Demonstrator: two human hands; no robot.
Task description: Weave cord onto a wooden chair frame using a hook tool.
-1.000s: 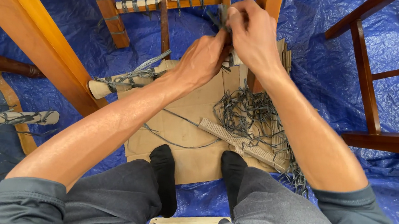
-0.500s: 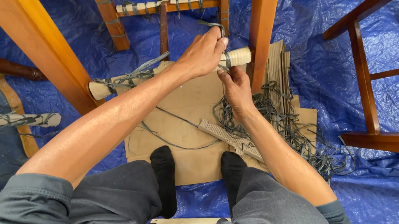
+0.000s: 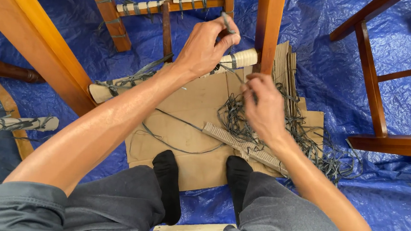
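The left hand (image 3: 205, 46) pinches a thin grey-green cane strand (image 3: 227, 22) in closed fingers, up by the orange wooden chair rail (image 3: 268, 25) — the right hand (image 3: 262, 109), fingers curled, grips strands above the flat brown cardboard sheet (image 3: 191, 109).

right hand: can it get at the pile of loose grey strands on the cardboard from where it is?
Probably yes. The right hand hangs directly over the grey strands heaped on the cardboard, with nothing between them. The wooden post stands just beyond it, not in the path; the left hand is higher up, pinching one strand.
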